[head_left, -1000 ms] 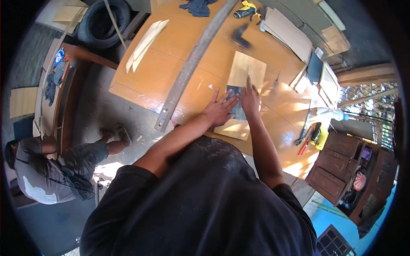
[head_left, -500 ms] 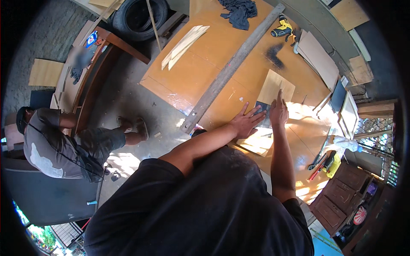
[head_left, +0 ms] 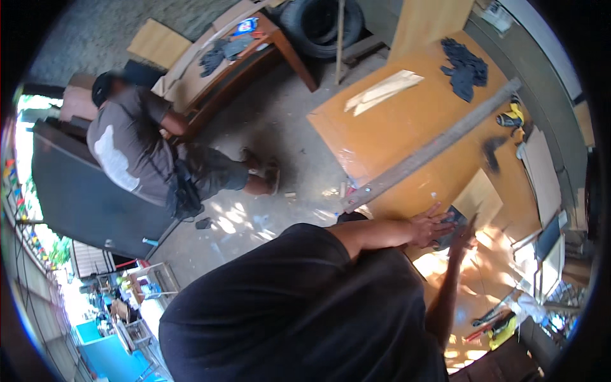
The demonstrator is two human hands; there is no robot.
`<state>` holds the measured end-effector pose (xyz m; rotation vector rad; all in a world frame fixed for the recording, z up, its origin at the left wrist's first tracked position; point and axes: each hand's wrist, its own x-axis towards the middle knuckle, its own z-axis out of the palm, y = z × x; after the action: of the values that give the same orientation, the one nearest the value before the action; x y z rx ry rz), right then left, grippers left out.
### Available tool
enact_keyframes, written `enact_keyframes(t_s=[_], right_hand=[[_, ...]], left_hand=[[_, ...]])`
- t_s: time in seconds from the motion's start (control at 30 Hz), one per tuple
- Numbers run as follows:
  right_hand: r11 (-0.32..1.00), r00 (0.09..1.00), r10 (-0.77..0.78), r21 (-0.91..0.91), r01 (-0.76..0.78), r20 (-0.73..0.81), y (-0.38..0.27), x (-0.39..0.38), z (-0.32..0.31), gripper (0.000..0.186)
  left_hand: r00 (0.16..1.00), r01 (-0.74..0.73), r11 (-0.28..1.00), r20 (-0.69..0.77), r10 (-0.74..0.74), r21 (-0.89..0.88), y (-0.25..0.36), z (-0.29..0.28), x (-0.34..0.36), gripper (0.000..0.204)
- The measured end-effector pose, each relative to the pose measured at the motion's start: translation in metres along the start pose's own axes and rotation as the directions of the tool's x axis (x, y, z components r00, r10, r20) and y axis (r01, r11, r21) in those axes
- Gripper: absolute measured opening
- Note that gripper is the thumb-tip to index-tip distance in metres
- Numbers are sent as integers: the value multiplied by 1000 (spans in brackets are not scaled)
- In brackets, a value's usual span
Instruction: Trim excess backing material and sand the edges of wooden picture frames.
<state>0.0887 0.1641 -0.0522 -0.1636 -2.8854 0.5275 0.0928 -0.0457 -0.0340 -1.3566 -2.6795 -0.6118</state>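
Note:
My left hand (head_left: 429,229) lies flat with fingers spread, its fingertips over a dark grey flat piece (head_left: 456,218). Beside it, my right hand (head_left: 464,240) is at the right edge of that piece. One finger seems stretched out, but motion blurs the hand, and whether it grips anything is unclear. A light wooden board (head_left: 478,196) lies just beyond both hands, meeting the dark piece. Under everything is a wide orange-brown panel (head_left: 375,143) serving as the work surface.
A long grey wooden beam (head_left: 433,149) crosses the panel. Farther off lie thin wood strips (head_left: 384,91), dark cloth (head_left: 466,70) and a yellow-black drill (head_left: 511,119). Tools with a yellow body (head_left: 504,331) sit at near right. A co-worker (head_left: 137,137) bends at a bench at left.
The view has swung left, so the panel and my hands appear farther right. My right hand has drawn back toward me along the boards; my left stays spread on the dark piece.

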Motion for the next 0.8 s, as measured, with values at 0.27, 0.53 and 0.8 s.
enact_keyframes(t_s=[0.27, 0.53, 0.8], right_hand=[[998, 996, 56, 33, -59, 70, -62, -79, -45, 51], [988, 957, 147, -91, -128, 251, -57, -40, -40, 58], [326, 886, -395, -866, 380, 241, -13, -45, 9, 21]], left_hand=[[998, 43, 998, 56, -41, -41, -1, -9, -10, 73], [997, 33, 999, 64, -31, -30, -9, -7, -12, 79], [894, 157, 988, 427, -137, -11, -3, -57, 4, 70]])
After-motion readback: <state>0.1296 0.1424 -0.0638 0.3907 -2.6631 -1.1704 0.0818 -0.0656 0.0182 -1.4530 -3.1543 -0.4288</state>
